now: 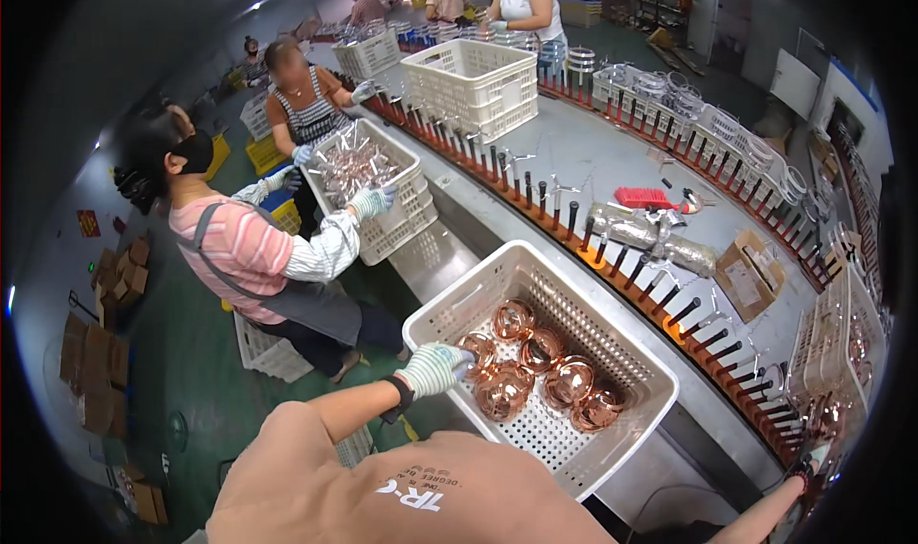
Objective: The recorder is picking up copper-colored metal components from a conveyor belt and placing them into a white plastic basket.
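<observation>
A white plastic crate (660, 391) stands in front of me with several copper tube coils (569, 381) on its perforated floor. My left hand (435, 368), in a striped knit glove, is closed over the crate's left rim. Its fingertips reach inside, right beside a copper coil (478, 350). Far to the right, my right hand (811, 460) is stretched out next to more copper pieces (830, 416) below another white crate (813, 353). That hand is small and distorted near the picture's rim, so its fingers cannot be made out.
A conveyor line with upright dark pegs (631, 267) curves past the crate. On the grey tabletop lie a red brush (645, 197), a plastic-wrapped bundle (660, 243) and a cardboard box (749, 272). Co-workers (258, 248) handle a crate of metal parts (368, 166) at left.
</observation>
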The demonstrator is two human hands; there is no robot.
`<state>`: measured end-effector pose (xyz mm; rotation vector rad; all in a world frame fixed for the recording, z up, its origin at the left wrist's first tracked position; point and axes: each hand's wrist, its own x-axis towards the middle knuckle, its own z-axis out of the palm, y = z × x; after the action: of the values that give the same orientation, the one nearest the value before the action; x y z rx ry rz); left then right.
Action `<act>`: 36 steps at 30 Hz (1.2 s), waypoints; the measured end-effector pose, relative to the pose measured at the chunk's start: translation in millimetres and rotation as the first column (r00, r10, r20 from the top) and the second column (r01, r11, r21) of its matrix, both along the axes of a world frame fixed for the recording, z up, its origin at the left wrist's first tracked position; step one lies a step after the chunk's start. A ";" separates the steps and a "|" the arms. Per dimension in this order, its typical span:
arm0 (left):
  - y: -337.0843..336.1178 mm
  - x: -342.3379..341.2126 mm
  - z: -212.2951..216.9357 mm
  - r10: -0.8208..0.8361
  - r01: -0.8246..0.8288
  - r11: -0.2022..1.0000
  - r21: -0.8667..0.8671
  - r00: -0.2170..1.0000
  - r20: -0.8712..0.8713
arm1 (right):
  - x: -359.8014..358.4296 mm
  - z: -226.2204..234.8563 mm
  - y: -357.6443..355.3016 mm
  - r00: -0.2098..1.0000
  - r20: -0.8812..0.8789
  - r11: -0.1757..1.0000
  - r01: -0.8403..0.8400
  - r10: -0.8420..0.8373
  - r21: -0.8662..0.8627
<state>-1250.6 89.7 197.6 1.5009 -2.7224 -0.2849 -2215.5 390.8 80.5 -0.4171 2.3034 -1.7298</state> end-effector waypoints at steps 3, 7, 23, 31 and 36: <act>13.4 -10.3 -3.9 0.017 -0.017 1.000 -0.007 1.000 0.012 | -42.1 -49.9 0.0 0.953 0.248 0.974 -0.131 0.175 -0.184; 21.1 -8.8 -30.1 -0.037 0.033 0.999 -0.042 0.993 -0.111 | -84.8 -58.7 13.8 0.866 0.389 0.876 -0.105 0.314 -0.471; 78.5 -90.9 -31.8 0.070 -0.068 0.997 -0.032 0.996 0.046 | 16.4 -51.9 42.5 0.802 -0.319 0.863 0.477 -0.505 -0.166; 89.7 -113.0 -38.5 0.051 -0.051 0.998 -0.031 0.999 -0.001 | -70.2 -60.9 90.4 0.896 -0.303 0.865 0.411 -0.324 0.288; 89.1 -117.6 -49.1 0.019 -0.020 0.998 -0.057 0.999 -0.030 | -73.2 -45.4 81.4 0.912 -0.317 0.885 0.356 -0.259 0.301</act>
<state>-1368.1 178.8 148.5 1.4955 -2.6681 -0.2245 -2288.6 472.2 35.1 -0.2308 2.9487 -1.3955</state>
